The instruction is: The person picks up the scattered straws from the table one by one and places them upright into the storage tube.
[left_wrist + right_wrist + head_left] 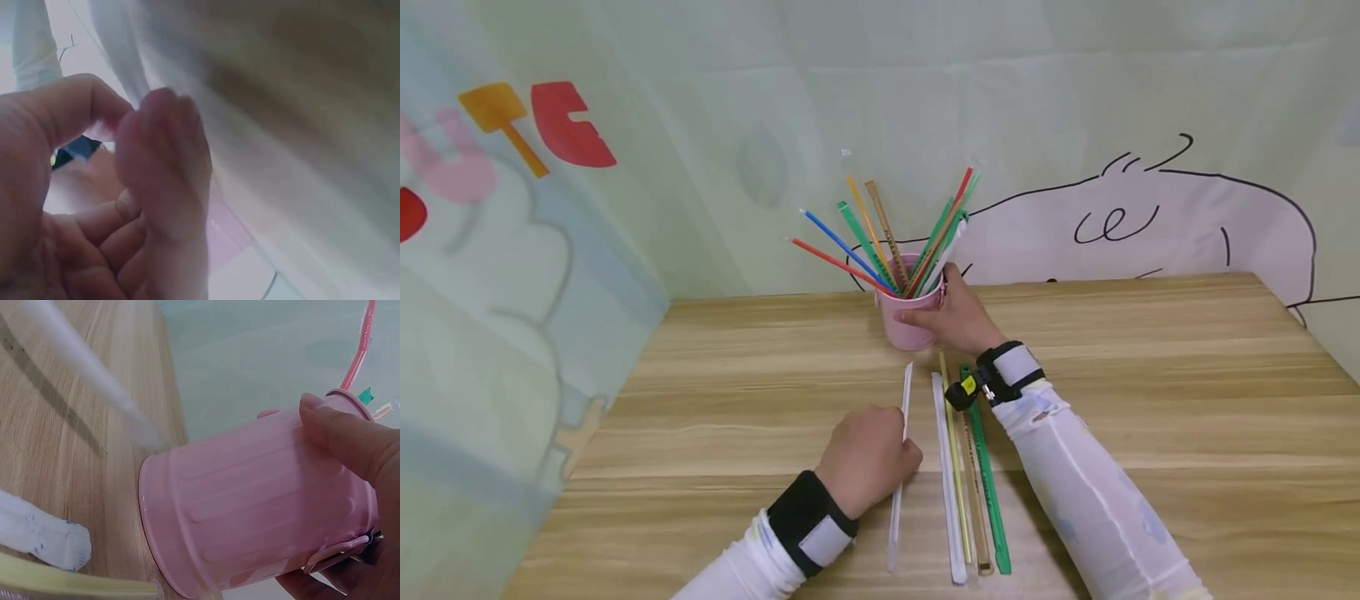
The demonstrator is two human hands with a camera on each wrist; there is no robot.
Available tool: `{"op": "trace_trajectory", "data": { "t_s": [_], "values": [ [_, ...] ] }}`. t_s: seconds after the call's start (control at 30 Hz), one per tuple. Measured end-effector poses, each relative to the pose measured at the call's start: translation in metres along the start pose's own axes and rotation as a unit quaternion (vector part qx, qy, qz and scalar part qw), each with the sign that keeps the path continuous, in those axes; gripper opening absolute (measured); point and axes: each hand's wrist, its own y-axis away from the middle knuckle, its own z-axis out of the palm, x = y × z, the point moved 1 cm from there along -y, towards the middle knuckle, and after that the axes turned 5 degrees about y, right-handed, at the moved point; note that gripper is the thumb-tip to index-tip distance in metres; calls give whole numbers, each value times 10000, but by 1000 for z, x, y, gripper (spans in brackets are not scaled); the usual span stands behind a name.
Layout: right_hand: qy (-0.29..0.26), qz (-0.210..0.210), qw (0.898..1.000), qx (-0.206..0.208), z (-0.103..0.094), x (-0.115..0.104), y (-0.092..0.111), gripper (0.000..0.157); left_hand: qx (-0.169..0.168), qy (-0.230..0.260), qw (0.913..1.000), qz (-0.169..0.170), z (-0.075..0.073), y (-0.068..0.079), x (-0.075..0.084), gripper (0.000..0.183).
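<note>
My left hand (865, 458) is over the table and pinches a thin white-wrapped straw (894, 529), which points away from me. In the left wrist view the fingers (162, 162) are bent and blurred. My right hand (962, 317) grips the right side of a small pink bucket (902, 329) near its rim, with the thumb across the front. Several straws fan out of the bucket, among them a red straw (835, 260), a blue straw (837, 236) and a green-wrapped straw (857, 229). The right wrist view shows the bucket's ribbed wall (250, 494) and handle (331, 555).
Right of the left hand lie a white-wrapped straw (950, 492), a yellow straw (957, 471), a brown-wrapped straw (976, 508) and a green-wrapped straw (990, 492), side by side. Behind the wooden table (737, 375) hangs a printed cloth backdrop (700, 125).
</note>
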Motion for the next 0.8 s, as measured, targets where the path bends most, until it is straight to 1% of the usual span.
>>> {"op": "trace_trajectory", "data": {
  "t_s": [0.2,0.37,0.43,0.53,0.63,0.73,0.8],
  "values": [
    [106,80,9999,4,-1,-2,2,89,226,285,9993,-79,-14,2,-9,19],
    [59,69,10000,-38,-1,-2,2,88,331,451,9980,-287,-30,3,-14,17],
    [31,30,10000,-48,-1,-2,1,88,393,643,9964,-397,-39,2,-15,14],
    [-4,17,10000,-35,-1,-2,0,87,686,846,9934,-370,-55,1,-16,12],
    [-26,73,10000,-4,-1,-3,1,87,1146,1035,9877,-253,-71,-2,-17,15],
    [-23,51,10000,-3,-1,-3,1,88,1596,1224,9794,-176,-86,-5,-17,15],
    [-24,18,10000,-15,-1,-2,1,88,1858,1457,9716,-148,-95,-8,-18,15]
  ]
}}
